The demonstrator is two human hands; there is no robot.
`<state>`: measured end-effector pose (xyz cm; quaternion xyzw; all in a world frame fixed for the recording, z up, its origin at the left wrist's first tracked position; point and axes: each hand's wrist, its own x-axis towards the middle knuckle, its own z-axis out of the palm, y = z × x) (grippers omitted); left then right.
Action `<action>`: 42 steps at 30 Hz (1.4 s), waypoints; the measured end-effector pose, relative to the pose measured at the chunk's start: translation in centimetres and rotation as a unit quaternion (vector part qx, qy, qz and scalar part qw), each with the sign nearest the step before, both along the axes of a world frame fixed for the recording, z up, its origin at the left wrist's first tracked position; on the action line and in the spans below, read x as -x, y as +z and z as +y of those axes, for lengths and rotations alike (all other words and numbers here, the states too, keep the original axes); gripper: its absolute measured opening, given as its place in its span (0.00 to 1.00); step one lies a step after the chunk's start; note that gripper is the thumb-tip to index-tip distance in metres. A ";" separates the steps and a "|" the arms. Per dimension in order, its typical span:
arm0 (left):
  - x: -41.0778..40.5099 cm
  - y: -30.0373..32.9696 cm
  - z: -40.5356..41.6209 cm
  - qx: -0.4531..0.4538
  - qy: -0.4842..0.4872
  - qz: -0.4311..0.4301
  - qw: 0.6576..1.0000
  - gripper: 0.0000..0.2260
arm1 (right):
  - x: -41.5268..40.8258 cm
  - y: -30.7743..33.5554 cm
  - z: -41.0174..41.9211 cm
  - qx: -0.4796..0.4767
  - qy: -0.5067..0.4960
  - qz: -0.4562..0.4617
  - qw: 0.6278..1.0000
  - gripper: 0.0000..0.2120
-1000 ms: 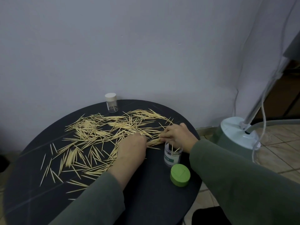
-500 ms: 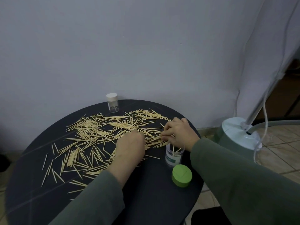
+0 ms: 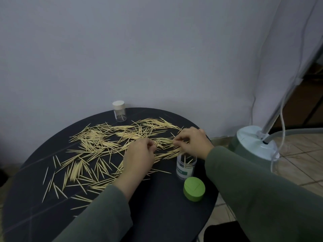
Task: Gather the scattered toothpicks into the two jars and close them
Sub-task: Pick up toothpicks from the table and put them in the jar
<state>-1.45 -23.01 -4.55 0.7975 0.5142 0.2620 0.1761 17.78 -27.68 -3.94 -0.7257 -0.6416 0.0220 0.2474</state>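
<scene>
Your right hand (image 3: pixel 193 143) pinches toothpicks (image 3: pixel 108 145) above the open jar (image 3: pixel 185 167) at 3 o'clock on the table (image 3: pixel 157 215); your left hand's (image 3: pixel 139 158) grip curls onto the pile. The green lid (image 3: pixel 194 189) lies at 5, the capped jar (image 3: pixel 119 111) at 12.

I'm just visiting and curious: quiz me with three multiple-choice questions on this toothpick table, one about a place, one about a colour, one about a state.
1. Where does the loose lid lie?
A. on the table, near the open jar
B. on the floor
C. on the far jar

2. What colour is that loose lid?
A. red
B. green
C. black

3. How is the far jar?
A. tipped over
B. open
C. capped, upright

Answers: 1 A, it sits on the dark table just in front of the open jar. 2 B, it is plainly green. 3 C, a white cap sits on it by the wall.
</scene>
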 end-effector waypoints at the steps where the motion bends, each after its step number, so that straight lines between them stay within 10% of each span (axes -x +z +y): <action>1: -0.1 0.0 0.0 0.007 0.001 -0.015 1.000 0.05 | -0.2 0.0 -0.1 -0.004 -0.008 0.028 1.000 0.10; 13: -0.8 1.4 -0.4 0.083 -0.004 -0.222 0.972 0.08 | 0.3 2.0 -2.6 -0.059 0.030 0.360 0.931 0.08; 20: -2.0 4.1 -3.4 0.246 -0.081 -0.427 0.867 0.05 | 1.2 2.7 -4.4 -0.039 0.027 0.477 0.877 0.05; 27: -2.7 3.4 -4.8 0.351 -0.105 -0.459 0.809 0.05 | 1.4 2.1 -5.8 -0.016 0.054 0.439 0.897 0.11; 42: -3.3 2.3 -6.1 0.372 -0.135 -0.428 0.813 0.07 | -0.1 2.6 -7.1 0.019 0.076 0.266 0.961 0.05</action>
